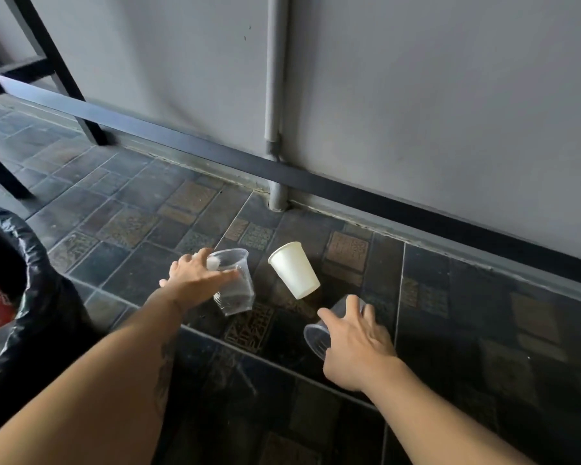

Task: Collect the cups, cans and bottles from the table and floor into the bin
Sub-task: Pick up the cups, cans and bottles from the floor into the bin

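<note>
Sitting far left: bin [31, 297] w/ black liner, red item inside. Lying on tiled floor [450, 313] mid-frame: clear plastic cup [235, 283] w/ left hand [195, 276] closing fingers around it, then white paper cup [294, 270] tipped just beside, untouched. Gripping second clear cup [319, 337] further rt: right hand [356, 344], fingers wrapping over its side.

This looks like a covered public eating or café area rather than a home. Patterned stone floor tiles [188, 199] meet a plain grey wall [450, 95] with an exposed drainpipe [277, 95] at 12 o'clock, black metal furniture legs [81, 95] stand at 10 o'clock, and a black-lined bin [31, 297] sits at 9 o'clock.
</note>
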`<state>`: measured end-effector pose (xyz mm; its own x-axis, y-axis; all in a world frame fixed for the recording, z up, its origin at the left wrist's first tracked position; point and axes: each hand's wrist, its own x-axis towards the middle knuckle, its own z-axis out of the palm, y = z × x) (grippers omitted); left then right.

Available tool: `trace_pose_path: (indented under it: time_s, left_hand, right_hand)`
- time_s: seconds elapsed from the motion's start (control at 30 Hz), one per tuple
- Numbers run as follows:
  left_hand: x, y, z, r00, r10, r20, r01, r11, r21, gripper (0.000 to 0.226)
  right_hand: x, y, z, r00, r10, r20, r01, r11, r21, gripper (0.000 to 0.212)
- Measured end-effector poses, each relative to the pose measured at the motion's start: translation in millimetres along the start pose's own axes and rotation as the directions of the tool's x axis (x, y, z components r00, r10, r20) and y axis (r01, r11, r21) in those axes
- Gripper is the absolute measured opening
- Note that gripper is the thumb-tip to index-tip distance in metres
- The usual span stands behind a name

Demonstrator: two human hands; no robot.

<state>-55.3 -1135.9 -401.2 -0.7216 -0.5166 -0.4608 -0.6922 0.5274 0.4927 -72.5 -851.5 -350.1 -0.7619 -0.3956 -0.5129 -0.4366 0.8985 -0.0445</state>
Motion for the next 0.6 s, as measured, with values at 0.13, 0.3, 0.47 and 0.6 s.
trace_pose_path:
  time_s: [0.13,0.3,0.47,0.6]
  left_hand:
    - [-7,3,8,0.999,0.014,-0.041,-0.014,1.000,0.017,0.083]
    - [-22,5,21,0.984,0.106,-0.142,-0.106,0.994,0.004,0.049]
    - [-49,14,30,0.948,0.160,-0.274,-0.182,0.982,-0.057,0.050]
    - [-72,13,28,0.921,0.170,-0.351,-0.198,0.979,-0.047,0.047]
  right_hand:
    - [2,3,7,0.992,-0.024,-0.125,0.012,0.995,-0.094,0.039]
    - [16,9,-8,0.973,-0.096,-0.208,0.052,0.977,-0.209,0.028]
    - [39,-9,-43,0.980,-0.127,-0.154,0.091,0.971,-0.222,0.041]
    - [64,-38,-66,0.977,-0.165,-0.138,0.124,0.955,-0.268,0.078]
